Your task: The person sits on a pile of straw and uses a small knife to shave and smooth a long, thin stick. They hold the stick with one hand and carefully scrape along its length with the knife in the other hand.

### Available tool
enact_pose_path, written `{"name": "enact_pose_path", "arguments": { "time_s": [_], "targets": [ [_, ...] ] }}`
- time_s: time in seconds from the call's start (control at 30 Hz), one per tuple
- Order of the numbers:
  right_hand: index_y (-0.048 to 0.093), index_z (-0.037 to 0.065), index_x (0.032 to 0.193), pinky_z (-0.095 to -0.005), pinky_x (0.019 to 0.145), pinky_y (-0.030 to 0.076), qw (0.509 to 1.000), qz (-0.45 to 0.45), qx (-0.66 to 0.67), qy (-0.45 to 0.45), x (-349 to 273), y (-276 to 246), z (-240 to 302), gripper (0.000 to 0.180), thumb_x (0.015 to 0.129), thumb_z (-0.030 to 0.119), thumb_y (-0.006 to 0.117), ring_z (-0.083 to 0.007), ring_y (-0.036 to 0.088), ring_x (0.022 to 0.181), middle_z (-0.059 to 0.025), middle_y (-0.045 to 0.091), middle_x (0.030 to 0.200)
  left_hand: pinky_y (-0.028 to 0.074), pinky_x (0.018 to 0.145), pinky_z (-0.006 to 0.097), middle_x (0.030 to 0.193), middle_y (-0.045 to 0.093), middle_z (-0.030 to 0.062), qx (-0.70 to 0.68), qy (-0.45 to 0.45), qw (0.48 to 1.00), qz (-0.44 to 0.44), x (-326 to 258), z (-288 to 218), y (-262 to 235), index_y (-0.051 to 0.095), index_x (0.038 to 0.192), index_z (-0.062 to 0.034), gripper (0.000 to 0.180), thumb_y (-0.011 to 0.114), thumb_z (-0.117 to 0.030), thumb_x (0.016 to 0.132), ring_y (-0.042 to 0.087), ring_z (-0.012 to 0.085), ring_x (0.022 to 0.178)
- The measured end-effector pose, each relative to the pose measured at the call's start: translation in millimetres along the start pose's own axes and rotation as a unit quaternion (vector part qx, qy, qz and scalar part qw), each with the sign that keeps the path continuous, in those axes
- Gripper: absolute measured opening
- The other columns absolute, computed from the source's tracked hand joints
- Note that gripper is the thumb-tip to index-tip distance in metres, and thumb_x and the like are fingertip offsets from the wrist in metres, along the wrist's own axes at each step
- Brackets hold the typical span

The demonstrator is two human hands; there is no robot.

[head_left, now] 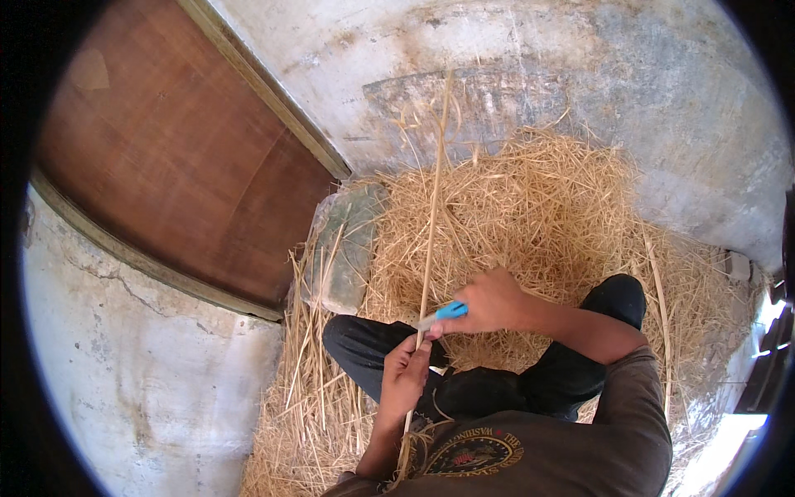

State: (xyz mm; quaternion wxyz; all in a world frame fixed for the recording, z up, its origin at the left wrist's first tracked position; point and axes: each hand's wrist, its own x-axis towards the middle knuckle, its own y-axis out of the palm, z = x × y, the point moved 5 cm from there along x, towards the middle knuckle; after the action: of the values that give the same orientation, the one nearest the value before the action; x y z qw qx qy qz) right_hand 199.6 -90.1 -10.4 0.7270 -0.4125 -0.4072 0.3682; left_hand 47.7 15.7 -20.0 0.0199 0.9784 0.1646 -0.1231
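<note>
A long, pale dry stalk [433, 219] runs from my lap up toward the wall, with loose strips curling near its far end. My left hand [403, 378] is closed round its lower part. In my closed right hand [492, 300] is a blue-handled knife [452, 311], its blade lying across the stalk just above my left fingers. Whether the blade has cut into the stalk cannot be made out. Both hands are close together over my crossed legs [571, 373].
A thick heap of straw [530, 199] covers the floor ahead and around me. Beside it lies a grey-green stone block [339, 248]. A brown wooden door [182, 157] stands at the left, next to a stained, plastered wall [530, 66]. Longer stalks [319, 373] lie at my left.
</note>
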Motion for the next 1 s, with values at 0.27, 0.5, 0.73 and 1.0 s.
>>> {"name": "enact_pose_path", "arguments": {
  "time_s": [0.27, 0.5, 0.73, 1.0],
  "targets": [
    [0.065, 0.009, 0.058, -0.0397, 0.043, 0.045, 0.988, -0.080, -0.019, 0.129, 10, 10, -61, 0.070, 0.069, 0.078, 0.057, -0.0301, 0.060, 0.045, -0.0105, 0.054, 0.045, 0.024, 0.051, 0.019, 0.065, 0.034, -0.0111, 0.055, -0.009, 0.998, 0.036, -3, -6, 18, 0.059, 0.114, -0.0005, 0.025, 0.045, -0.017, 0.101, 0.030, -0.0006, 0.058],
    [0.064, 0.008, 0.056, -0.0411, 0.044, 0.045, 0.998, -0.035, -0.014, 0.040, 12, 5, -28, 0.078, 0.066, 0.085, 0.051, -0.0294, 0.060, 0.047, -0.0125, 0.055, 0.047, 0.029, 0.052, 0.022, 0.066, 0.039, -0.0061, 0.148, 0.063, 0.986, 0.030, -1, -16, 19, 0.057, 0.110, -0.0021, 0.020, 0.045, -0.014, 0.100, 0.034, 0.0023, 0.058],
    [0.062, 0.008, 0.056, -0.0396, 0.044, 0.044, 0.990, -0.116, -0.040, 0.071, 32, 0, -71, 0.079, 0.067, 0.086, 0.049, -0.0255, 0.059, 0.046, -0.0086, 0.055, 0.048, 0.034, 0.053, 0.024, 0.064, 0.039, -0.0036, 0.176, 0.069, 0.981, 0.033, 1, -18, 19, 0.056, 0.110, -0.0039, 0.018, 0.045, -0.011, 0.098, 0.038, 0.0048, 0.058],
    [0.059, 0.007, 0.055, -0.0390, 0.042, 0.041, 0.945, -0.140, 0.004, 0.294, 62, -1, -176, 0.072, 0.074, 0.076, 0.055, -0.0257, 0.051, 0.041, -0.0090, 0.051, 0.046, 0.030, 0.056, 0.020, 0.067, 0.039, -0.0072, 0.185, 0.056, 0.980, 0.054, -8, -14, 24, 0.056, 0.110, -0.0051, 0.017, 0.045, -0.009, 0.098, 0.035, 0.0022, 0.062]
  ]
}}
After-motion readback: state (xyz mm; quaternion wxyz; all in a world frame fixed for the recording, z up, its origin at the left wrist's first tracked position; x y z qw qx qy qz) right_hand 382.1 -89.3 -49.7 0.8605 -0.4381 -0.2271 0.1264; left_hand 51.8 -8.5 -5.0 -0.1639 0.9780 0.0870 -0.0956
